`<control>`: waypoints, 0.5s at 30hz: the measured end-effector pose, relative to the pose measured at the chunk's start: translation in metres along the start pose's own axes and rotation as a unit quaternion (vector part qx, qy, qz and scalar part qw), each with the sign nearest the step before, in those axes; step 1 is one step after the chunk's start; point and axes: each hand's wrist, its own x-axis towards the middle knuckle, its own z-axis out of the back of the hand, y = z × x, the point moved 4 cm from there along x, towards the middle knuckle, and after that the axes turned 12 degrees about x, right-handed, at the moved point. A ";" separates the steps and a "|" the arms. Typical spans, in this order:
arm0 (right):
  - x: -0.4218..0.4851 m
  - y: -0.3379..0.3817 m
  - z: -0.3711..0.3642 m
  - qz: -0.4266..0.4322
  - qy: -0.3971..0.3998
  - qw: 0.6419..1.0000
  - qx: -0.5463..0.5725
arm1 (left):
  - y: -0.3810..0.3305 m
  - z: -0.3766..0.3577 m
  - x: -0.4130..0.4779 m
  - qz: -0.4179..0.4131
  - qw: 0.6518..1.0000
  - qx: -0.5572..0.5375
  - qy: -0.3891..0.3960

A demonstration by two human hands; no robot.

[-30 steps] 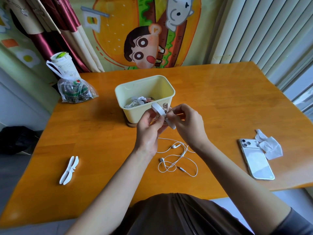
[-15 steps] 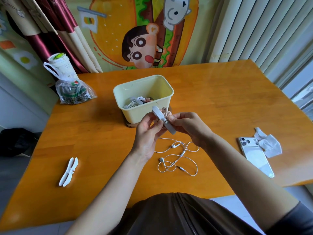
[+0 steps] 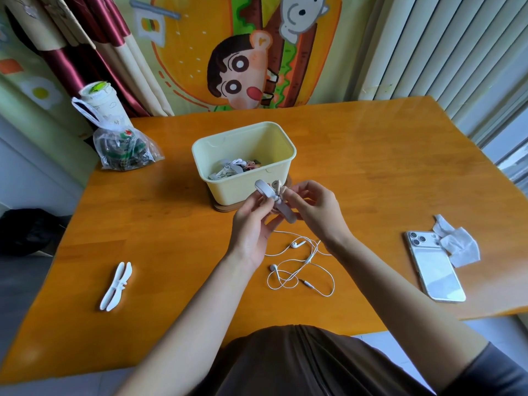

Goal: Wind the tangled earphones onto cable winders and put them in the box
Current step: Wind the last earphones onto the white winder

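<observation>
Left hand [image 3: 253,232] and right hand [image 3: 317,212] each pinch one cable winder [image 3: 265,189] (box [image 3: 228,189] just behind).

Head view, down over table [image 3: 371,167]

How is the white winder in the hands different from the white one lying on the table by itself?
The held winder is up in the air, gripped by the left hand and right hand; the spare winder lies flat on the table, untouched. The held winder has an earbud sticking up at its middle; the spare winder is bare. Both are white and long.
</observation>
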 end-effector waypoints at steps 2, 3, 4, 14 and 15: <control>0.004 -0.004 0.002 -0.017 0.005 1.000 -0.007 | 0.001 0.000 0.002 0.004 1.000 0.003 -0.001; 0.005 -0.006 0.003 -0.024 0.010 1.000 -0.011 | 0.002 0.000 0.002 0.006 1.000 0.007 -0.007; 0.005 -0.008 0.002 -0.031 0.015 0.999 -0.012 | 0.002 0.001 0.002 0.008 1.000 0.012 -0.014; -0.008 -0.017 -0.015 0.108 0.066 0.982 -0.138 | 0.001 0.025 0.023 0.053 0.988 -0.024 -0.145; -0.006 -0.018 -0.018 0.116 0.075 0.979 -0.152 | 0.000 0.026 0.026 0.058 0.988 -0.021 -0.144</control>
